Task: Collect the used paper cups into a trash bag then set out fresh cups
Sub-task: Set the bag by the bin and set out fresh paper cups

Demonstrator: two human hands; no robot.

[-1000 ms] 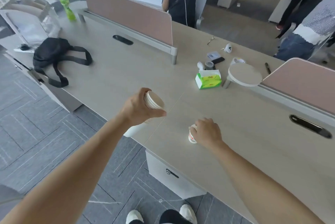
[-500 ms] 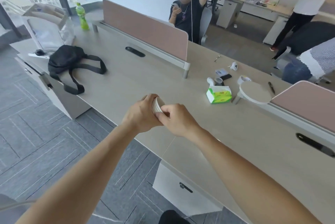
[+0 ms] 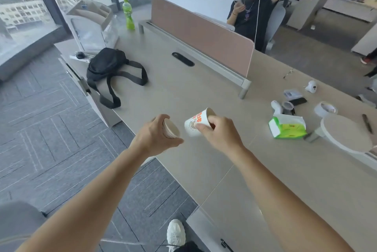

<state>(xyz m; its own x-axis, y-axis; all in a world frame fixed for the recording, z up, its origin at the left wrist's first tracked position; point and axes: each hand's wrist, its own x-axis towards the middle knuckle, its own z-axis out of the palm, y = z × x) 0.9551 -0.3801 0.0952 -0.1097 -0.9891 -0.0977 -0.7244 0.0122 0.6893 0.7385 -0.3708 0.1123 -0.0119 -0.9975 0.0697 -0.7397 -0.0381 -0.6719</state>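
Observation:
My left hand point(image 3: 156, 136) grips a stack of white paper cups point(image 3: 171, 129), mouths turned toward me, just over the near edge of the long beige desk point(image 3: 285, 180). My right hand point(image 3: 219, 134) holds one single paper cup point(image 3: 196, 123) with orange print, tilted on its side above the desk. The single cup hangs a little to the right of the stack and does not touch it. No trash bag is in view.
A black bag point(image 3: 110, 68) lies at the desk's left end, a green bottle point(image 3: 128, 14) beyond it. A green tissue pack point(image 3: 287, 127), tape rolls point(image 3: 324, 109), a phone and small items sit at right. A pink divider point(image 3: 204, 35) crosses the desk; a seated person point(image 3: 253, 11) is behind it.
My right hand left the cup it set on the desk, came to the stack in my left hand, and has now drawn one cup off it to the right. The view swung left.

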